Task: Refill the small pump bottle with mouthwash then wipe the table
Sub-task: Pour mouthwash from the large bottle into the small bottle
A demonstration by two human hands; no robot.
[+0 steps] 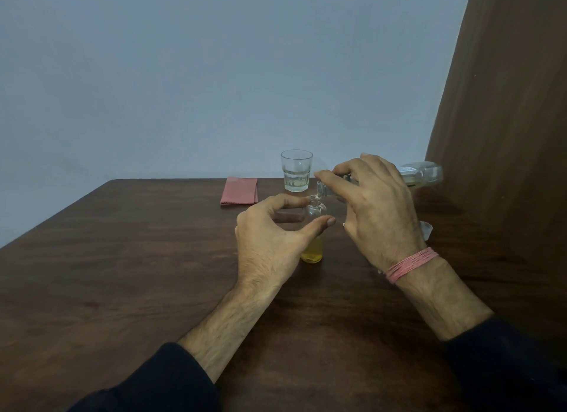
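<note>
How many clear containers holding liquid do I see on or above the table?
3: a clear drinking glass at the table's far edge, a small clear bottle steadied by the left hand, and a large clear bottle tilted in the right hand.

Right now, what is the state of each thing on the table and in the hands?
small bottle: upright, uncapped, partly filled with yellow liquid
mouthwash bottle: tipped sideways, mouth over the small bottle
glass: upright, a little pale liquid inside
pink cloth: folded, lying flat
left hand: steadying the small bottle
right hand: gripping the mouthwash bottle
</note>
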